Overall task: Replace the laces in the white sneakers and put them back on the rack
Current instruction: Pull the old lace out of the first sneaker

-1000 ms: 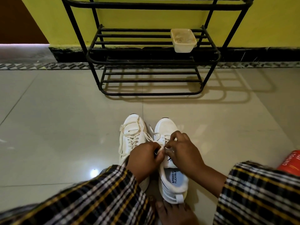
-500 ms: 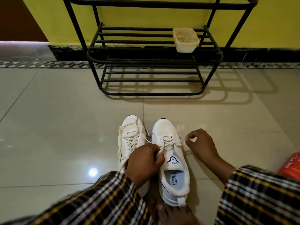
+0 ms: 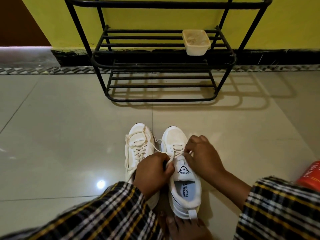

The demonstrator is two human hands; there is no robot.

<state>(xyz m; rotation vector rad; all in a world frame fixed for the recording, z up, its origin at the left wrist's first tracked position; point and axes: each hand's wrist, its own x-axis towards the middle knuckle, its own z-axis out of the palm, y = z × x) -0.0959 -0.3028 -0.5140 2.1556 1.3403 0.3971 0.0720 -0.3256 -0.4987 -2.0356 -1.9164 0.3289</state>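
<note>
Head view shows two white sneakers on the floor [image 3: 69, 135], side by side, toes toward the rack [image 3: 162, 66]. Left hand [image 3: 152, 172] pinches a lace [image 3: 170, 159] of the right sneaker [image 3: 174, 139], and right hand [image 3: 200, 156] pinches the lace's other end over the eyelets. Left sneaker [image 3: 138, 144] is laced. A tub [image 3: 196, 42] sits on the rack.

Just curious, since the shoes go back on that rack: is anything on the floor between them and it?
Nothing visible. The tiled floor between the white sneakers and the black rack looks bare. On the rack, a small plastic tub sits at the right end of the middle shelf.
</note>
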